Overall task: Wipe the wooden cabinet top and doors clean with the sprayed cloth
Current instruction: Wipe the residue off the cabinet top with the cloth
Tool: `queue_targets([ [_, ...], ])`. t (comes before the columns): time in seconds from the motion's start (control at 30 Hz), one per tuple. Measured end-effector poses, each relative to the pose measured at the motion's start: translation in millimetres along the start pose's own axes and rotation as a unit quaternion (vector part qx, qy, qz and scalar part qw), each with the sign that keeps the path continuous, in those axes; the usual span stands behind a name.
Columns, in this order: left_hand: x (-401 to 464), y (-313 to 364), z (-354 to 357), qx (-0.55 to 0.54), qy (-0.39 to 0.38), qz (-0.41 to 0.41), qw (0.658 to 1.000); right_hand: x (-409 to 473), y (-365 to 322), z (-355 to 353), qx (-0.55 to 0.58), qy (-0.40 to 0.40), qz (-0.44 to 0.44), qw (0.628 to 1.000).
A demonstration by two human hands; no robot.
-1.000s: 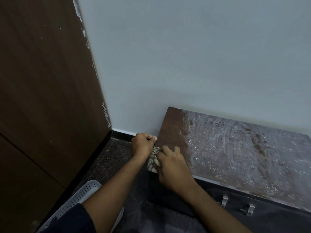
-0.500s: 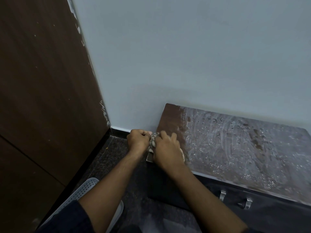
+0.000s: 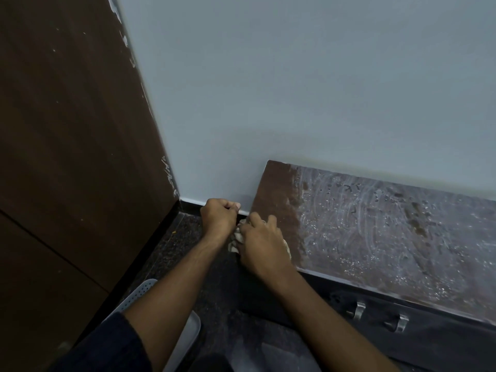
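The cloth (image 3: 236, 237), pale and crumpled, sits at the left end of the wooden cabinet top (image 3: 375, 229), bunched right on the near left edge and mostly hidden under the right hand (image 3: 260, 245). That hand lies over it knuckles up, fingers curled down onto the fabric and gripping it, with bits of cloth showing at the left side of the hand and by the wrist on the right. The left hand (image 3: 218, 217) is just beside it, off the left end of the top, closed into a fist; whether it pinches a corner of the cloth cannot be told, as nothing shows clearly between its fingers. The 2 hands are close together, almost touching.

The top itself is dark brown in a strip at its left end, while the rest, to the right, is covered with whitish smears and specks of foam. Below its front edge are the dark cabinet doors (image 3: 442, 342) with 2 metal handles (image 3: 359, 310). The cabinet stands against a pale grey wall (image 3: 295, 89). To the left is a tall brown wooden panel (image 3: 67, 130), and a dark speckled floor (image 3: 171, 242) lies between. A grey perforated plastic object (image 3: 185, 336) lies near the left forearm.
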State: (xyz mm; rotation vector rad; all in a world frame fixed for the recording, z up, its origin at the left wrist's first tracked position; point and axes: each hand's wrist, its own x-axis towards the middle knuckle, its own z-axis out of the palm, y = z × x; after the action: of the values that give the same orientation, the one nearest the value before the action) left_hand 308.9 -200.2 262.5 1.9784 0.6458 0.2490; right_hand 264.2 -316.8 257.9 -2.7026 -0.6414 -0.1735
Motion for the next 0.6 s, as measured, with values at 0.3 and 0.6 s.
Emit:
queue_targets([
  [0.3, 0, -1, -2, 0.018, -0.048, 0.002, 0.999, -2, 9, -6, 0.024, -0.035, -0.019, 0.999],
  [0.6, -4, -2, -3, 0.026, -0.046, 0.019, 0.998, -9, 11, -3, 0.009, -0.026, -0.034, 0.999],
])
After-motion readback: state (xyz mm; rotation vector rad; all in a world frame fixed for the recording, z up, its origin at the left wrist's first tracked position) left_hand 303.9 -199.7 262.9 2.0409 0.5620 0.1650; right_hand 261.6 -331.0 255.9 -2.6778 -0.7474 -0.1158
